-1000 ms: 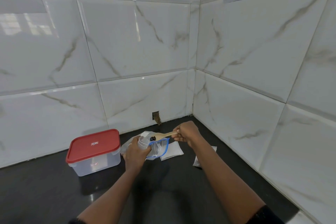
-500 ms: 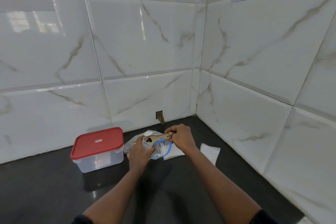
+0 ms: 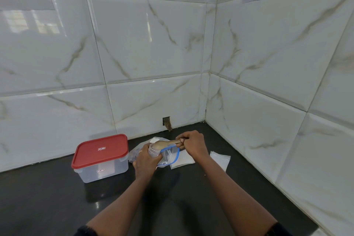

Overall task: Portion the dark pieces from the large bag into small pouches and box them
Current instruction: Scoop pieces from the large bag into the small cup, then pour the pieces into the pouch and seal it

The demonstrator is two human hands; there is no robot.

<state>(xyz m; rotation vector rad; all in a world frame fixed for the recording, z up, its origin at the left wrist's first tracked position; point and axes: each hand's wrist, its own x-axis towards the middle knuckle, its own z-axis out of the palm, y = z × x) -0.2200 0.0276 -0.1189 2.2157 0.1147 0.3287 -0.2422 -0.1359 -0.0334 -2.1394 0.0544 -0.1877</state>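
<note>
My left hand point(image 3: 146, 160) grips a small clear pouch point(image 3: 153, 151) held upright with its mouth open. My right hand point(image 3: 192, 144) holds a wooden spoon point(image 3: 164, 143) by the handle, and the bowl is tipped over the pouch's mouth. No dark pieces show on the spoon. Under both hands lies the large clear bag with a blue zip rim point(image 3: 173, 156). A clear box with a red lid point(image 3: 100, 156) stands shut to the left.
Flat empty pouches lie on the black counter point(image 3: 57, 197): one point(image 3: 182, 162) under my right hand, another point(image 3: 220, 160) further right. Tiled walls meet in a corner behind, with a small hole point(image 3: 167, 123) at the base.
The spoon carried a dark piece a second ago; its bowl has moved left to the pouch's mouth and turned over, and the piece is no longer seen.
</note>
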